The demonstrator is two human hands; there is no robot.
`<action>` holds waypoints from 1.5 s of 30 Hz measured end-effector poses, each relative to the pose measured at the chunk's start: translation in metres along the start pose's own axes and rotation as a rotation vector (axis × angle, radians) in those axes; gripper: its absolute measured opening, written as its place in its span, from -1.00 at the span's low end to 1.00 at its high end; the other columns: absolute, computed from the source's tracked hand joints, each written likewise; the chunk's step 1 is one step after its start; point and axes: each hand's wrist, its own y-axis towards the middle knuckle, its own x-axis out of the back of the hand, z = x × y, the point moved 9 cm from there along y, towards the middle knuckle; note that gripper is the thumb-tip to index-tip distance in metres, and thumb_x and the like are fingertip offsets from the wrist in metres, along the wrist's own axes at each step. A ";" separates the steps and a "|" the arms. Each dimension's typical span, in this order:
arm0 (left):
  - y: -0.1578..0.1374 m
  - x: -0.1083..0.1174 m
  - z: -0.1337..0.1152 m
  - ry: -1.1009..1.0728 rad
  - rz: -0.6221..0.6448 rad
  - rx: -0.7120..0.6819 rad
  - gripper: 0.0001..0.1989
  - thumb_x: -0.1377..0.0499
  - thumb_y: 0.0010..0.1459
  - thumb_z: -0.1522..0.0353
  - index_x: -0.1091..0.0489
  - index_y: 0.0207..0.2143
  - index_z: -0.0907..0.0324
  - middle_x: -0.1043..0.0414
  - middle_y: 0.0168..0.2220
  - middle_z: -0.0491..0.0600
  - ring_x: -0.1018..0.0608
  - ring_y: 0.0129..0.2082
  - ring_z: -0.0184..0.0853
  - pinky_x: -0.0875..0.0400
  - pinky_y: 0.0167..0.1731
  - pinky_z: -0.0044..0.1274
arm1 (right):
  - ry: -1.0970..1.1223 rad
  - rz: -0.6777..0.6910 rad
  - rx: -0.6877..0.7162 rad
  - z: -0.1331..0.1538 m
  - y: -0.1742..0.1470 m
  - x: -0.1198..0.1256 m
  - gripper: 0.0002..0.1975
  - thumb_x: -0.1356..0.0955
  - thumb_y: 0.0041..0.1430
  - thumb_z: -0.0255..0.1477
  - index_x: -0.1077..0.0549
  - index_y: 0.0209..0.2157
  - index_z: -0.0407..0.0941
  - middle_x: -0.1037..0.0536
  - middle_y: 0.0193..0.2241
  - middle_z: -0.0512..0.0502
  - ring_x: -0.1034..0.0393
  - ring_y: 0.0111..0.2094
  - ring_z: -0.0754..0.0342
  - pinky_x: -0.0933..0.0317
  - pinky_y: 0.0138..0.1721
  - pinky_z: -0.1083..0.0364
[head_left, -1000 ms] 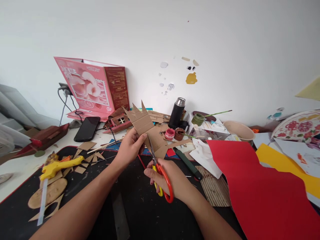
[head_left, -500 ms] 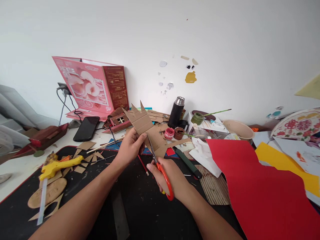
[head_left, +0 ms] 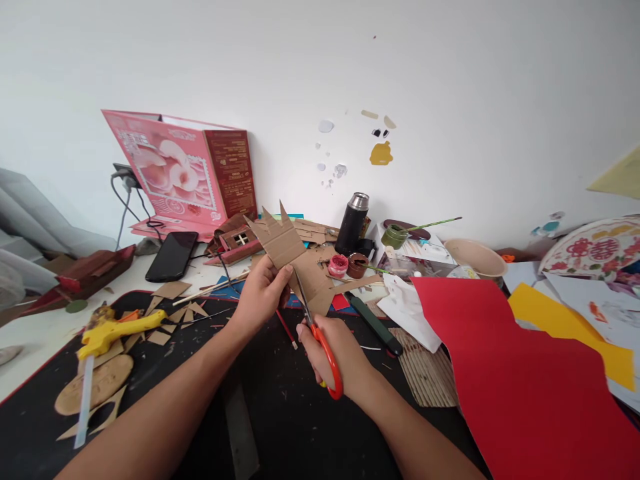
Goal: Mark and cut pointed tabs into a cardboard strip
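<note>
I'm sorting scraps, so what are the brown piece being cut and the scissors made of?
Brown piece: looks like corrugated cardboard, matte, with faint ribbed lines and stiff cut points. Scissors: thin grey blades, probably metal; glossy orange-red handle loop, probably plastic.

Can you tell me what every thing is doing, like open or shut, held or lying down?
cardboard piece: held up in the left hand, partly cut.
scissors: in the right hand, blades in the cardboard.
flask: upright, capped.
red paint pot: open.
green paint pot: open, brush in it.
phone: lying flat, screen dark.
glue gun: lying down.
</note>
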 end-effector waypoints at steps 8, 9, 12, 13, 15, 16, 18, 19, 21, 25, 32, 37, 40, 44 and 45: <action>0.001 0.001 0.002 -0.019 -0.002 -0.003 -0.58 -0.38 0.24 0.01 -0.33 -0.22 0.08 -0.28 -0.65 -0.31 -0.31 -0.79 -0.44 -0.12 -0.79 -0.61 | -0.037 -0.010 0.002 0.004 0.000 0.001 -0.75 -0.31 0.59 -0.33 -0.41 -0.27 -0.06 -0.34 -0.68 0.16 -0.37 -0.71 0.11 -0.13 -0.54 0.16; 0.001 0.001 0.003 -0.024 0.002 -0.002 -0.59 -0.38 0.23 0.01 -0.33 -0.22 0.08 -0.28 -0.65 -0.31 -0.31 -0.79 -0.44 -0.12 -0.79 -0.61 | -0.043 -0.013 0.002 0.004 0.000 0.001 -0.75 -0.31 0.59 -0.34 -0.40 -0.28 -0.05 -0.33 -0.69 0.17 -0.37 -0.71 0.11 -0.13 -0.53 0.16; 0.001 0.000 0.004 -0.036 0.009 0.002 -0.59 -0.39 0.23 0.02 -0.33 -0.23 0.07 -0.27 -0.67 -0.30 -0.30 -0.80 -0.43 -0.11 -0.79 -0.60 | -0.059 -0.016 0.008 0.004 0.000 0.001 -0.73 -0.29 0.58 -0.35 -0.38 -0.30 -0.05 -0.33 -0.70 0.16 -0.37 -0.72 0.10 -0.13 -0.52 0.14; 0.001 0.000 0.004 -0.038 0.009 0.002 -0.60 -0.39 0.23 0.03 -0.33 -0.23 0.07 -0.28 -0.67 -0.30 -0.30 -0.80 -0.43 -0.11 -0.79 -0.61 | -0.061 -0.020 0.012 0.004 0.000 0.001 -0.73 -0.29 0.58 -0.34 -0.37 -0.31 -0.04 -0.33 -0.70 0.16 -0.37 -0.72 0.09 -0.12 -0.52 0.14; 0.001 0.000 0.004 -0.041 0.006 0.002 -0.61 -0.39 0.23 0.04 -0.33 -0.23 0.07 -0.28 -0.67 -0.30 -0.30 -0.81 -0.43 -0.11 -0.79 -0.61 | -0.062 -0.031 0.024 0.004 0.001 0.002 -0.73 -0.30 0.58 -0.33 -0.38 -0.31 -0.04 -0.33 -0.70 0.16 -0.36 -0.72 0.09 -0.12 -0.52 0.13; 0.001 0.000 0.004 -0.043 0.004 0.002 -0.61 -0.39 0.23 0.04 -0.34 -0.23 0.08 -0.28 -0.67 -0.30 -0.31 -0.81 -0.43 -0.11 -0.79 -0.62 | -0.062 -0.038 0.032 0.003 0.001 0.002 -0.73 -0.30 0.57 -0.32 -0.39 -0.31 -0.04 -0.34 -0.69 0.15 -0.35 -0.72 0.09 -0.11 -0.51 0.12; 0.001 0.000 0.004 -0.050 -0.001 0.005 -0.61 -0.40 0.22 0.05 -0.34 -0.23 0.08 -0.28 -0.66 -0.30 -0.31 -0.81 -0.44 -0.12 -0.79 -0.62 | -0.057 -0.054 0.050 0.002 0.001 0.002 -0.73 -0.32 0.56 -0.31 -0.42 -0.31 -0.04 -0.37 -0.68 0.12 -0.35 -0.71 0.08 -0.12 -0.51 0.11; 0.001 0.000 0.004 -0.054 -0.003 0.008 -0.60 -0.41 0.21 0.05 -0.34 -0.23 0.08 -0.28 -0.66 -0.30 -0.31 -0.81 -0.44 -0.12 -0.80 -0.62 | -0.055 -0.061 0.061 0.002 0.002 0.002 -0.73 -0.33 0.56 -0.30 -0.44 -0.31 -0.04 -0.38 -0.67 0.11 -0.36 -0.70 0.07 -0.12 -0.50 0.11; 0.001 0.000 0.004 -0.061 -0.006 0.015 -0.59 -0.41 0.19 0.04 -0.34 -0.23 0.08 -0.28 -0.65 -0.30 -0.31 -0.80 -0.44 -0.13 -0.80 -0.61 | -0.049 -0.075 0.080 0.001 0.002 0.002 -0.74 -0.35 0.54 -0.27 -0.48 -0.29 -0.04 -0.41 -0.65 0.08 -0.40 -0.66 0.03 -0.15 -0.48 0.10; 0.001 0.000 0.003 -0.065 -0.009 0.020 -0.57 -0.42 0.18 0.02 -0.33 -0.23 0.08 -0.29 -0.65 -0.30 -0.30 -0.80 -0.44 -0.13 -0.81 -0.61 | -0.039 -0.097 0.098 0.000 0.002 0.003 -0.76 -0.38 0.52 -0.23 -0.54 -0.25 -0.04 -0.46 -0.62 0.03 -0.47 -0.60 -0.02 -0.18 -0.46 0.09; 0.001 0.001 0.003 -0.059 -0.005 0.019 -0.57 -0.41 0.18 0.03 -0.32 -0.23 0.08 -0.30 -0.63 -0.30 -0.31 -0.80 -0.45 -0.14 -0.80 -0.62 | -0.060 -0.090 0.077 -0.002 0.003 0.001 -0.79 -0.37 0.52 -0.28 -0.50 -0.25 -0.04 -0.43 -0.64 0.07 -0.39 -0.67 0.04 -0.15 -0.51 0.11; 0.002 0.001 0.004 -0.049 0.004 0.022 -0.58 -0.40 0.20 0.03 -0.32 -0.22 0.09 -0.30 -0.63 -0.30 -0.30 -0.80 -0.47 -0.13 -0.80 -0.62 | -0.016 -0.047 0.040 -0.003 0.005 -0.001 -0.78 -0.33 0.55 -0.31 -0.44 -0.25 -0.06 -0.43 -0.61 0.10 -0.36 -0.73 0.11 -0.16 -0.58 0.15; 0.003 0.001 0.004 -0.055 0.001 0.022 -0.58 -0.40 0.20 0.03 -0.32 -0.22 0.08 -0.30 -0.63 -0.31 -0.29 -0.80 -0.47 -0.13 -0.81 -0.62 | 0.013 -0.010 0.020 -0.004 0.005 -0.001 -0.79 -0.31 0.56 -0.32 -0.42 -0.24 -0.06 -0.39 -0.64 0.14 -0.38 -0.73 0.12 -0.19 -0.62 0.20; 0.004 0.003 0.002 -0.049 -0.017 -0.001 -0.58 -0.41 0.19 0.03 -0.32 -0.24 0.08 -0.32 -0.61 -0.29 -0.29 -0.80 -0.48 -0.13 -0.81 -0.61 | 0.072 0.044 0.020 -0.008 0.005 -0.005 -0.78 -0.35 0.55 -0.25 -0.43 -0.20 -0.06 -0.45 -0.61 0.13 -0.43 -0.69 0.13 -0.23 -0.63 0.23; 0.004 0.003 0.001 -0.043 -0.019 -0.009 -0.58 -0.41 0.19 0.03 -0.33 -0.25 0.09 -0.31 -0.61 -0.29 -0.29 -0.79 -0.48 -0.13 -0.80 -0.62 | 0.104 0.058 0.028 -0.009 0.005 -0.006 -0.77 -0.35 0.55 -0.22 -0.43 -0.20 -0.06 -0.47 -0.59 0.12 -0.46 -0.66 0.13 -0.26 -0.61 0.23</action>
